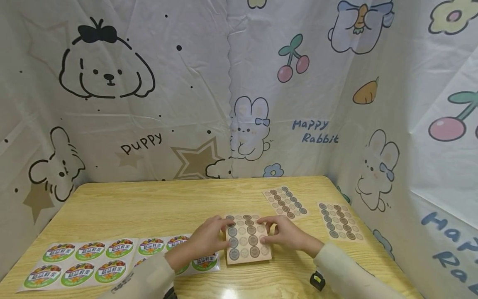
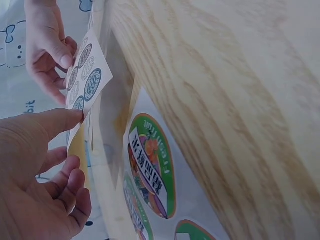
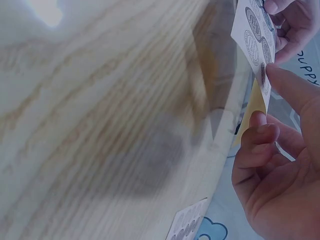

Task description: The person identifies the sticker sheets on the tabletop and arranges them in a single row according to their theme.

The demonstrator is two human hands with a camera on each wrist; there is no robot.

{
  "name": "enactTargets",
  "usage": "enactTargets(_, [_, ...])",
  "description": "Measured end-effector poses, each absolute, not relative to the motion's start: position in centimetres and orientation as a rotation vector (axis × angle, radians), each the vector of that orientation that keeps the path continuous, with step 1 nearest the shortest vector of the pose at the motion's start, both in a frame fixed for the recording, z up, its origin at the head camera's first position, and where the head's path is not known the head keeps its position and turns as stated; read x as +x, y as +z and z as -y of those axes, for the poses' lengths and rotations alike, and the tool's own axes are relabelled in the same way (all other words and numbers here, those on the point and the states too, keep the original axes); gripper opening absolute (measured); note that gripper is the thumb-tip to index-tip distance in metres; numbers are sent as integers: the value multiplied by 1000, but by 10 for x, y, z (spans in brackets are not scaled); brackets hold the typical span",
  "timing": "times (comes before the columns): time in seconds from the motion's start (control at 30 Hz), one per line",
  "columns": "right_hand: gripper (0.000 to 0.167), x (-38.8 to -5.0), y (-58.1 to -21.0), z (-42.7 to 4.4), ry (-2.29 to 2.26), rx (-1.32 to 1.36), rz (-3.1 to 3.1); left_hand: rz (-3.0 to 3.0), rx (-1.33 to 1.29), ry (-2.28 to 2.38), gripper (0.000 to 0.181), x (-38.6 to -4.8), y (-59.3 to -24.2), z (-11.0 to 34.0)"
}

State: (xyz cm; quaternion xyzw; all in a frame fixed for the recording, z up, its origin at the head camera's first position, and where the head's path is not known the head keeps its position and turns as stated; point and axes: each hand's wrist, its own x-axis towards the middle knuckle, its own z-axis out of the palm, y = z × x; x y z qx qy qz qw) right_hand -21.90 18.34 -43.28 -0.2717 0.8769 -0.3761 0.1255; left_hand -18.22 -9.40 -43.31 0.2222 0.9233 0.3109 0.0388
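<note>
Between both hands is a sticker sheet (image 1: 243,241) with rows of round dark, brown and pale stickers. My left hand (image 1: 209,236) pinches its left edge, thumb on the printed face and fingers behind. On the opposite edge, my right hand (image 1: 285,234) pinches it the same way. The wrist views show the sheet (image 2: 92,82) raised off the table and tilted, with a yellowish backing (image 3: 254,102). Near the left forearm lie sheets of round fruit labels (image 1: 119,248), partly hidden by that arm.
Two similar sticker sheets lie at the right on the wooden table (image 1: 168,203): one at the back (image 1: 285,202), one near the right edge (image 1: 340,221). A small black object (image 1: 317,280) shows by the right sleeve. Patterned cloth (image 1: 194,104) hangs behind and at both sides.
</note>
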Motion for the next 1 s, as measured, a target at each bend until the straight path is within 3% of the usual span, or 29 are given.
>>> enactTargets(1.0, [60,-205,-445,-171,-1005,-814,-2514,-2798,732,899,54,-172,-444,104])
